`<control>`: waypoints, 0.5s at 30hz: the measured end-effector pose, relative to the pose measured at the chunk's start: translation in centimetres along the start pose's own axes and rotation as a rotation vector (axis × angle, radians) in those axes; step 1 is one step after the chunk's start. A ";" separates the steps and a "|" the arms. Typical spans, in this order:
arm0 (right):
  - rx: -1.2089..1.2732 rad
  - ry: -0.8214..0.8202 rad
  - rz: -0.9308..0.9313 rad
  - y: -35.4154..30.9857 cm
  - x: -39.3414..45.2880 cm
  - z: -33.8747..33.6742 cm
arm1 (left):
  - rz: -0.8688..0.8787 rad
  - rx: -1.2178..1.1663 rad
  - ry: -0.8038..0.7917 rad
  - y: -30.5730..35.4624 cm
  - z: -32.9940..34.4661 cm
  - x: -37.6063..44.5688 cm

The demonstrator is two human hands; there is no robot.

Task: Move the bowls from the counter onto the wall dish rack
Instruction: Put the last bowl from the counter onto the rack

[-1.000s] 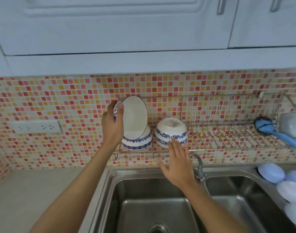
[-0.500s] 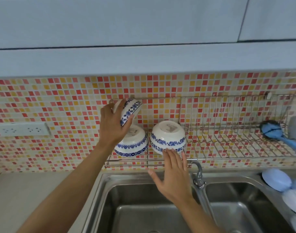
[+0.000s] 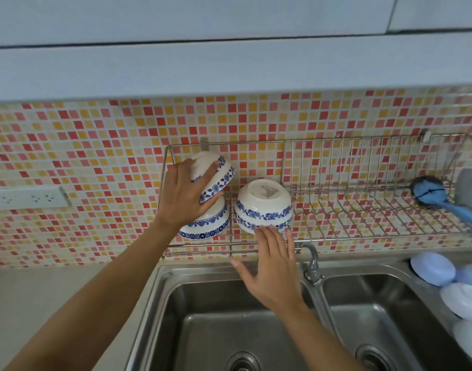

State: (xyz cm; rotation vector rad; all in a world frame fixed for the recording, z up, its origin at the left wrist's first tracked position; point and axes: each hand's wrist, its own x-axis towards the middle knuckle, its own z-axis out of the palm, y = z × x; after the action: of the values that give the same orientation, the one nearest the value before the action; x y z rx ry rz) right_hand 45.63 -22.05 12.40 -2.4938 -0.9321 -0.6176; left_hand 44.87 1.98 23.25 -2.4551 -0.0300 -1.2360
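A wire wall dish rack hangs on the mosaic tiles above the sink. My left hand grips a white bowl with a blue flower band, upside down and tilted, resting on a second upturned bowl at the rack's left end. A third upturned bowl sits just to the right of them. My right hand is flat and open below that bowl, fingertips touching its rim.
A blue dish brush and a pale cup lie at the rack's right end. A double steel sink with a tap is below. Pale blue lids or dishes sit at right. A wall socket is at left.
My left hand turned its bowl from rim-facing-me to upside down and lowered it onto the left bowl in the rack. My right hand stayed under the middle bowl.
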 end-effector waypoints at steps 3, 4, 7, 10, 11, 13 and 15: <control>0.002 -0.004 0.001 0.0 0.0 0.0 | 0.042 0.041 -0.006 0.5 -0.1 -0.1; 0.006 -0.003 0.002 0.0 0.0 0.0 | 0.055 0.049 -0.006 0.6 -0.1 -0.1; 0.013 0.004 0.001 0.0 0.0 0.0 | 0.100 0.050 -0.010 1.0 0.4 -0.3; 0.011 0.009 -0.005 0.0 0.0 -0.1 | 0.119 0.058 -0.022 1.3 0.8 -0.4; 0.010 0.009 -0.006 0.0 0.1 -0.1 | 0.122 0.058 -0.021 1.4 0.8 -0.4; 0.007 0.009 -0.004 -0.1 0.0 -0.1 | 0.122 0.049 -0.013 1.6 0.9 -0.4; 0.004 0.008 -0.003 -0.1 0.0 -0.1 | 0.123 0.041 0.000 1.8 1.0 -0.3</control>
State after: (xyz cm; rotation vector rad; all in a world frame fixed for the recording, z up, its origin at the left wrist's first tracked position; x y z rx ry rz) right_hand 45.59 -22.03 12.50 -2.4855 -0.9331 -0.6257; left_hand 45.79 0.77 21.84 -2.3839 0.0935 -1.1711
